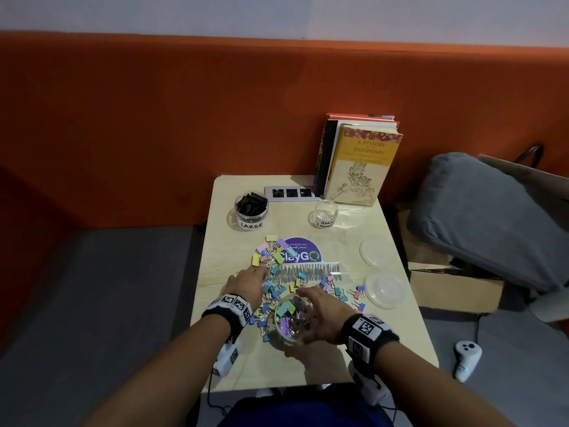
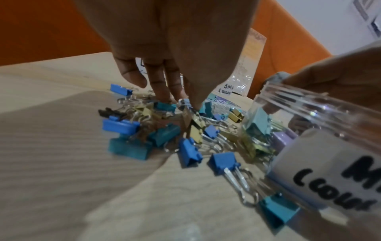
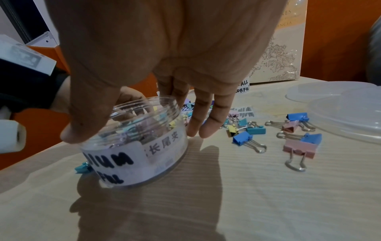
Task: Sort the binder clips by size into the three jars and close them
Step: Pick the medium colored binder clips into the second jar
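1. Presently the right hand (image 1: pixel 320 315) curls round the rim of the medium jar (image 3: pixel 136 146), thumb on one side and fingers down the other, steadying it near the front edge of the surface (image 1: pixel 308 365).
2. The left hand (image 1: pixel 246 282) reaches into the coloured binder clips (image 2: pixel 164 133) just beside the jar, fingers pointing down among them; whether it pinches one I cannot tell.
3. The jar already holds pastel clips, tilted a little toward the pile.
4. To do this well, I judge: pick only medium clips, since small ones lie mixed in, and keep the jar braced so its mouth faces the working hand.
5. The large jar (image 1: pixel 252 208) at the back left holds black clips; the small jar (image 1: pixel 324 214) at the back looks nearly empty.
6. Two lids (image 1: pixel 385 288) wait by the right edge.
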`<state>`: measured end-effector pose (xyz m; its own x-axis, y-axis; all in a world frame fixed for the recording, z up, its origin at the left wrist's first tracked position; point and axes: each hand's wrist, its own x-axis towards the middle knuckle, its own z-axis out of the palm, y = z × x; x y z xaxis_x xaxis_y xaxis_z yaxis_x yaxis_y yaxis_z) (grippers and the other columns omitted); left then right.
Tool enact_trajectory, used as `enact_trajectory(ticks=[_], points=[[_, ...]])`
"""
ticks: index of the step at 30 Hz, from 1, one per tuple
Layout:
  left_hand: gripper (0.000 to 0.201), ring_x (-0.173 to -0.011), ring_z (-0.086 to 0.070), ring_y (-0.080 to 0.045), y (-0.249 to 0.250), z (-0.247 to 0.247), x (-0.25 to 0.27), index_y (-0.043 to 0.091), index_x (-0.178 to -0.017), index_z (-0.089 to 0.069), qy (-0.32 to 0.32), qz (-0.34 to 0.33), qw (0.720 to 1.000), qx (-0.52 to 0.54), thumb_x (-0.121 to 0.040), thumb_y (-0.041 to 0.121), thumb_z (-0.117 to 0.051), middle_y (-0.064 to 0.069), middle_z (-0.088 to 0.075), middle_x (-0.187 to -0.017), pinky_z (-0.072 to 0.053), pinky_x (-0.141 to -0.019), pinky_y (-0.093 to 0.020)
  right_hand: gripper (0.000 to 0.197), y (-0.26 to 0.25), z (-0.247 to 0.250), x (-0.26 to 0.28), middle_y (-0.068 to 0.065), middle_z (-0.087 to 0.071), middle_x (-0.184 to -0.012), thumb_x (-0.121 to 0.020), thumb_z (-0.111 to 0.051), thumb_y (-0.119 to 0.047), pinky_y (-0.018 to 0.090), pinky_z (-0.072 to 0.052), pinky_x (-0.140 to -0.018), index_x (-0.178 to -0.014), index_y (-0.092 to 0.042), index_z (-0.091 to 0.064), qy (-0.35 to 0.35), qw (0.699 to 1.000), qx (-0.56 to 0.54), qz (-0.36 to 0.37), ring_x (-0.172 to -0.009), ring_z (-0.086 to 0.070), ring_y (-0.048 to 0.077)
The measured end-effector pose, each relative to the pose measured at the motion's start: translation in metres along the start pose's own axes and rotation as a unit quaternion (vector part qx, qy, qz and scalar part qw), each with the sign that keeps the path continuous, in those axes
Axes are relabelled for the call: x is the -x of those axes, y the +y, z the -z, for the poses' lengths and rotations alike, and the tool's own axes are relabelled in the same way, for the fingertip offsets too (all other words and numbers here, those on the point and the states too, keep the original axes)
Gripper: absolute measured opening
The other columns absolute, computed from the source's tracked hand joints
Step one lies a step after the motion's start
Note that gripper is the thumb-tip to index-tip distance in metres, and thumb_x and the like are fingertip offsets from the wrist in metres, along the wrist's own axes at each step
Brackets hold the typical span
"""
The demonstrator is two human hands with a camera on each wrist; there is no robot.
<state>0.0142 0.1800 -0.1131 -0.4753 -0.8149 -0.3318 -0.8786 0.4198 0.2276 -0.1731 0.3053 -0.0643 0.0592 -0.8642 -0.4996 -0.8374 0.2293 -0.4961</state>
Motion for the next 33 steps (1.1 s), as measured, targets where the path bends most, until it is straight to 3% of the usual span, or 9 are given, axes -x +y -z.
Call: enact_trajectory(ticks=[3, 5, 10, 18, 22, 25, 28, 30, 33], points=[[0.047, -0.125, -0.047, -0.024, -0.008, -0.001, 0.001, 0.031, -0.138, -0.045, -0.018, -0.008, 1.0, -0.003, -0.094, 0.04, -0.058, 0.002, -0.047, -0.139, -0.039, -0.102, -0.043, 0.11, 0.0, 0.0, 0.0, -0.003, -0.034, -0.152, -0.063, -0.089, -0.042, 0.037, -0.04, -0.109, -0.15, -0.027, -0.026, -0.002, 1.0, -0.001, -0.001, -0.132, -0.043, 0.021], [0.046, -0.125, -0.046, -0.023, -0.009, -0.001, 0.001, 0.032, -0.137, -0.049, -0.023, -0.022, 0.999, -0.024, -0.092, 0.042, -0.058, 0.003, -0.046, -0.138, -0.039, -0.103, -0.043, 0.11, 0.0, 0.001, 0.0, -0.004, -0.034, -0.152, -0.063, -0.09, -0.042, 0.038, -0.04, -0.109, -0.15, -0.027, -0.025, -0.004, 1.0, -0.002, -0.001, -0.133, -0.043, 0.021], [0.027, -0.116, -0.049, -0.022, -0.003, 0.005, 0.0, 0.028, -0.117, -0.059, -0.021, -0.022, 0.998, -0.051, -0.092, 0.036, -0.063, 0.004, -0.055, -0.123, -0.039, -0.098, -0.041, 0.11, -0.001, 0.002, 0.002, -0.003, -0.033, -0.153, -0.063, -0.089, -0.043, 0.036, -0.04, -0.108, -0.151, -0.027, -0.025, -0.004, 1.0, 0.001, 0.002, -0.133, -0.043, 0.021], [0.01, -0.102, -0.054, -0.025, 0.002, 0.009, 0.004, 0.026, -0.097, -0.048, -0.02, 0.002, 0.999, -0.024, -0.094, 0.021, -0.057, 0.002, -0.059, -0.106, -0.038, -0.091, -0.042, 0.11, 0.001, 0.0, 0.002, -0.003, -0.034, -0.15, -0.063, -0.089, -0.044, 0.035, -0.04, -0.107, -0.151, -0.027, -0.025, -0.002, 1.0, -0.008, 0.002, -0.131, -0.043, 0.021], [0.02, -0.093, -0.055, -0.021, -0.001, 0.011, 0.004, 0.03, -0.086, -0.043, -0.022, 0.01, 1.0, 0.005, -0.09, 0.011, -0.047, 0.007, -0.062, -0.096, -0.033, -0.083, -0.038, 0.11, 0.002, -0.001, 0.002, -0.004, -0.035, -0.15, -0.063, -0.089, -0.043, 0.036, -0.04, -0.108, -0.151, -0.027, -0.026, 0.0, 1.0, -0.013, 0.001, -0.132, -0.043, 0.021], [0.02, -0.108, -0.055, -0.022, -0.003, 0.011, 0.005, 0.034, -0.104, -0.051, -0.027, 0.003, 1.0, 0.011, -0.092, 0.018, -0.054, 0.007, -0.062, -0.114, -0.038, -0.093, -0.042, 0.111, 0.002, -0.001, 0.001, -0.004, -0.035, -0.151, -0.062, -0.09, -0.043, 0.036, -0.039, -0.108, -0.151, -0.028, -0.026, 0.001, 1.0, -0.018, -0.002, -0.133, -0.042, 0.021], [0.052, -0.126, -0.048, -0.024, -0.003, 0.01, 0.005, 0.044, -0.135, -0.044, -0.054, -0.028, 0.998, -0.001, -0.091, 0.018, -0.056, 0.005, -0.051, -0.138, -0.036, -0.105, -0.047, 0.112, 0.003, -0.001, 0.0, -0.004, -0.035, -0.151, -0.061, -0.09, -0.044, 0.038, -0.039, -0.109, -0.151, -0.028, -0.026, 0.001, 1.0, -0.023, -0.005, -0.133, -0.042, 0.021], [0.057, -0.129, -0.045, -0.025, 0.0, 0.011, 0.005, 0.048, -0.14, -0.042, -0.059, -0.051, 0.997, -0.026, -0.093, 0.019, -0.056, 0.004, -0.048, -0.139, -0.036, -0.108, -0.048, 0.112, 0.004, -0.002, 0.0, -0.004, -0.034, -0.151, -0.061, -0.09, -0.044, 0.038, -0.039, -0.109, -0.151, -0.028, -0.025, 0.0, 1.0, -0.022, -0.005, -0.133, -0.042, 0.021], [0.049, -0.125, -0.047, -0.027, 0.002, 0.009, 0.002, 0.044, -0.133, -0.052, -0.063, -0.07, 0.993, -0.069, -0.093, 0.016, -0.058, 0.002, -0.049, -0.133, -0.038, -0.105, -0.05, 0.112, 0.004, -0.002, 0.0, -0.003, -0.034, -0.152, -0.061, -0.09, -0.044, 0.037, -0.039, -0.109, -0.151, -0.027, -0.025, -0.001, 1.0, -0.017, -0.002, -0.134, -0.042, 0.021]])
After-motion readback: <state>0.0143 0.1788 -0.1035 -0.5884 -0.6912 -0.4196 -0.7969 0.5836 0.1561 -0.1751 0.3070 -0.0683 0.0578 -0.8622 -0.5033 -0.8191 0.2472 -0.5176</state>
